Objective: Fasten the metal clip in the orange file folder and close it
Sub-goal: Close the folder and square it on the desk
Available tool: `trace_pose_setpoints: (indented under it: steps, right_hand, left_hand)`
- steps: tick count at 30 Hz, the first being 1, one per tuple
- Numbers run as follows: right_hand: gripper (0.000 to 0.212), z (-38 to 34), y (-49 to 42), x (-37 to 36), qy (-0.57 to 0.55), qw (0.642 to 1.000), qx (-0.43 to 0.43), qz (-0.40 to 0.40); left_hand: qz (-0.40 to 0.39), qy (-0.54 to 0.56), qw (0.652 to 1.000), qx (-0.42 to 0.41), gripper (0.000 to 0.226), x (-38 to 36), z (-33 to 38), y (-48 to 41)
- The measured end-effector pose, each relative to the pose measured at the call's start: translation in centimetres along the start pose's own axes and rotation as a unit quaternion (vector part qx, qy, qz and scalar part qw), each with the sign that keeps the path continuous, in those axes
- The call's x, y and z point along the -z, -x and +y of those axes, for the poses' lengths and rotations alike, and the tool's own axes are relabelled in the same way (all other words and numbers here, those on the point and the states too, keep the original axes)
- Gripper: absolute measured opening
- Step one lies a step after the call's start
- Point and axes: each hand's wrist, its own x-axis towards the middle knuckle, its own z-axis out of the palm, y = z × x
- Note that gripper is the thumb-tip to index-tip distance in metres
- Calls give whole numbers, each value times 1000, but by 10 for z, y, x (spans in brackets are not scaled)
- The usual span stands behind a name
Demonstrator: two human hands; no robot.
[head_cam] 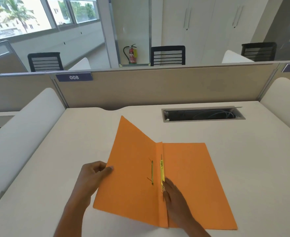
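1. The orange file folder (183, 182) lay open on the white desk (243, 159), nearer the person than the cable slot (203, 115).
2. The left hand (93, 177) pinched the folder's raised left cover, thumb on the inside.
3. The right hand (173, 195) lay with fingers fairly straight beside the folder's spine, fingertips touching the metal clip (162, 175), grasping nothing.

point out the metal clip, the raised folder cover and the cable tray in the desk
metal clip (162, 173): head view, on the yellow strip along the spine fold.
raised folder cover (132, 151): head view, on the bare orange inner face of the left flap.
cable tray (203, 115): head view, on the dark open slot in the desk.
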Motion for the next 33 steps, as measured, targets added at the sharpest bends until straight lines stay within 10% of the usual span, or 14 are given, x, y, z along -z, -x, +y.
trace_pose_setpoints:
  steps: [11, 21, 27, 33]
  right_hand:
    - [28, 45, 23, 94, -129, 950, -178, 224]
    - [68, 68, 41, 168, -590, 766, -247, 57]
    - [10, 87, 36, 155, -231, 931, -251, 133]
    - [27, 88, 40, 125, 54, 937, -323, 123]
  left_hand:
    - [-119, -5, 991, -64, 28, -136, 70, 27]
    - [-179, -197, 960, -91, 71, -247, 10, 37]
    - [-203, -379, 898, -94, 49, -243, -57, 23]
    - [-54, -449, 885, -106, 45, -224, -76, 15]
